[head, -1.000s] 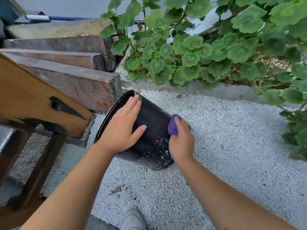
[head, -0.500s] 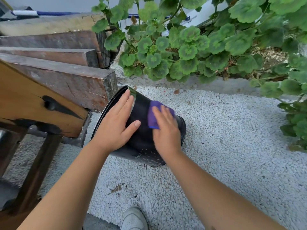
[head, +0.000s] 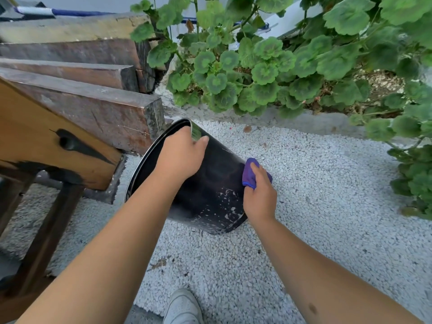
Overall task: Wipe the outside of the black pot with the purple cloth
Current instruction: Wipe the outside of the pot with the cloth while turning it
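A black plastic pot (head: 210, 190) lies tilted on the white gravel, its open mouth toward the left and its base toward the right. Whitish specks mark its lower wall. My left hand (head: 181, 154) grips the pot's upper rim, fingers curled over the edge and thumb on the outside. My right hand (head: 258, 194) holds the bunched purple cloth (head: 250, 171) and presses it against the pot's right side near the base.
Stacked dark wooden beams (head: 93, 108) and a wooden bench (head: 46, 146) stand close on the left. Geranium plants (head: 268, 71) overhang a concrete kerb behind the pot and at the right. White gravel (head: 327, 206) spreads to the right. My white shoe (head: 183, 308) shows at the bottom.
My left hand moved from lying flat on the pot's side to gripping its rim. My right hand slid the cloth from the upper wall down to the right side near the base.
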{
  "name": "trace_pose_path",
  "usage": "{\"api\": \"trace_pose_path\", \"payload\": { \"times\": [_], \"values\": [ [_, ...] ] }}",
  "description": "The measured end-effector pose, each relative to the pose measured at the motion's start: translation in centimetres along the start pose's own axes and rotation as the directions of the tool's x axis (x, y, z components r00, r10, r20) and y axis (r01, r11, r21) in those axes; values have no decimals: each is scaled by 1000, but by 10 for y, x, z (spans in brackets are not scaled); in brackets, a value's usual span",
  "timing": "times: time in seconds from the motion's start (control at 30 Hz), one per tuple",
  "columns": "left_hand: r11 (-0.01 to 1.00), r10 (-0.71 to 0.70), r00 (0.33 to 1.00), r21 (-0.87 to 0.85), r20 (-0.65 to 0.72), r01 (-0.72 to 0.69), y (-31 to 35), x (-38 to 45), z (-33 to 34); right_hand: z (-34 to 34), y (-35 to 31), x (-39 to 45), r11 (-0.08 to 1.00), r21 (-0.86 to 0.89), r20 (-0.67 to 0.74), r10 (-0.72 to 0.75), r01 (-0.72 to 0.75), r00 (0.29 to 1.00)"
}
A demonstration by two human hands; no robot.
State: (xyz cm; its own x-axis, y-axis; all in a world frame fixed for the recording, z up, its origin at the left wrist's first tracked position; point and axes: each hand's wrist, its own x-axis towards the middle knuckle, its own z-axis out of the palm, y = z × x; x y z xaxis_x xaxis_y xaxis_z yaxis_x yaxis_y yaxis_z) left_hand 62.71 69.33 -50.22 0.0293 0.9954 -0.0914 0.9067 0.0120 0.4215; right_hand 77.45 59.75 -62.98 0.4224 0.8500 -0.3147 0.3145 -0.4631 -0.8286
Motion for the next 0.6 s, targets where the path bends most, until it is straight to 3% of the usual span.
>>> {"api": "trace_pose_path", "payload": {
  "times": [0.1, 0.2, 0.4, 0.5, 0.6],
  "values": [
    [998, -37, 999, -44, 26, 38, 18, 8, 5, -5, 0, 0, 994, 86, -18, 74, -72, 997],
    [968, -64, 994, -237, 91, 84, 15, 2, 7, -13, 3, -2, 974, 191, -12, 128, -123, 992],
    [780, 106, 966, -622, 237, 67, -9, -23, -19, -20, -5, -5, 950, 289, -68, 141, -116, 988],
    [715, 139, 952, -692, 274, 95, -26, -32, -30, -18, -18, -14, 952, 301, -92, 90, -59, 992],
    [747, 114, 979, -665, 166, 26, -36, -39, -27, -11, -25, -25, 960, 279, -72, 20, 1, 997]
  ]
}}
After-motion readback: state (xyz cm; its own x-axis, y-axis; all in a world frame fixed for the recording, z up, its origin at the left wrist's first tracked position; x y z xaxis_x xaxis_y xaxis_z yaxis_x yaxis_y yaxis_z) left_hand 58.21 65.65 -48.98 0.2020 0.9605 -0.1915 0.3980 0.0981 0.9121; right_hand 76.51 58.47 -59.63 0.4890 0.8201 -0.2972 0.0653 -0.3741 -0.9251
